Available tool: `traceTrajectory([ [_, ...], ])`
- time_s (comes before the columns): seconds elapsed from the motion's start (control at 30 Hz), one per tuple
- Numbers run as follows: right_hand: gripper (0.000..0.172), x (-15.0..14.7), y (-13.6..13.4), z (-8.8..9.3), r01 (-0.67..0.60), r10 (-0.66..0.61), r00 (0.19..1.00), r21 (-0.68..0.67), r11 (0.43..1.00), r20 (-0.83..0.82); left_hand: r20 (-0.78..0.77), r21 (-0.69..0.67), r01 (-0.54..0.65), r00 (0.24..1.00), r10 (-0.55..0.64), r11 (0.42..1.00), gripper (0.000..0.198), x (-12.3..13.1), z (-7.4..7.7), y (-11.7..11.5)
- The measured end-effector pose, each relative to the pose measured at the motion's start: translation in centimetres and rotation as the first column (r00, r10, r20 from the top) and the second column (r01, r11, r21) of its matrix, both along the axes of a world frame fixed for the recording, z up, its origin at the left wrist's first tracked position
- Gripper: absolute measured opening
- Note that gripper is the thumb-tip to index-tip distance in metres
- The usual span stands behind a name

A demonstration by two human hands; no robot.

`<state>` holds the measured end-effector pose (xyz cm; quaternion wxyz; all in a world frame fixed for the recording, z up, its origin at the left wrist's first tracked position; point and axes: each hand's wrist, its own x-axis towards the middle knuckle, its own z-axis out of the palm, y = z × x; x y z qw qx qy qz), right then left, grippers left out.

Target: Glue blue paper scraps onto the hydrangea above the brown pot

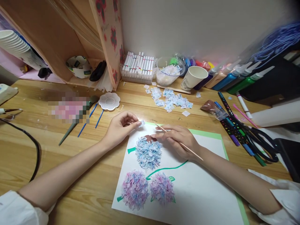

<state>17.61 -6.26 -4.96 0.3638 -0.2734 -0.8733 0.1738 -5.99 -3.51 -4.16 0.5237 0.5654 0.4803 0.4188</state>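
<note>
My left hand pinches a small pale blue paper piece between thumb and forefinger, just above the top edge of a white sheet. A thin wooden stick lies in the grip of my right hand, its pointed end toward the left hand. The right fingertips rest near the top of a blue paper-petal flower, where a brown patch shows. Below it on the sheet are a pink-purple flower and a smaller one, with a green drawn stem.
Loose blue paper squares lie behind the sheet, by a plastic bowl, a paper cup and a marker box. Black scissors and pens are at right. A flower-shaped palette and brushes sit at left.
</note>
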Motion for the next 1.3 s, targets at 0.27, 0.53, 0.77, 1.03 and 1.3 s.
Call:
traceTrajectory([
  [0.27,0.024,-0.4,-0.1,-0.1,-0.056,0.047,0.996,0.111,0.992,0.076,0.018,-0.003,0.024,1.0,-0.024,1.0,0.019,-0.1,-0.3,0.1],
  [0.53,0.027,-0.2,0.1,-0.1,-0.033,0.032,0.999,0.031,0.999,0.013,0.009,0.01,0.031,0.999,-0.031,0.999,0.02,-0.2,-0.5,0.0],
  [0.77,0.024,-0.4,0.1,-0.3,-0.074,0.074,0.991,0.002,0.997,0.114,0.003,-0.002,0.043,0.999,-0.043,0.999,0.022,-0.2,-0.4,0.0],
  [1.03,0.027,0.3,-0.1,-0.4,0.037,-0.076,0.965,-0.156,0.987,-0.251,-0.053,-0.108,0.27,0.96,-0.276,0.957,0.027,0.0,1.2,0.0],
  [1.3,0.03,0.6,-0.2,-0.8,0.095,-0.131,0.957,-0.147,0.985,-0.258,-0.206,-0.204,0.399,0.875,-0.437,0.894,0.014,0.2,3.3,-0.4],
])
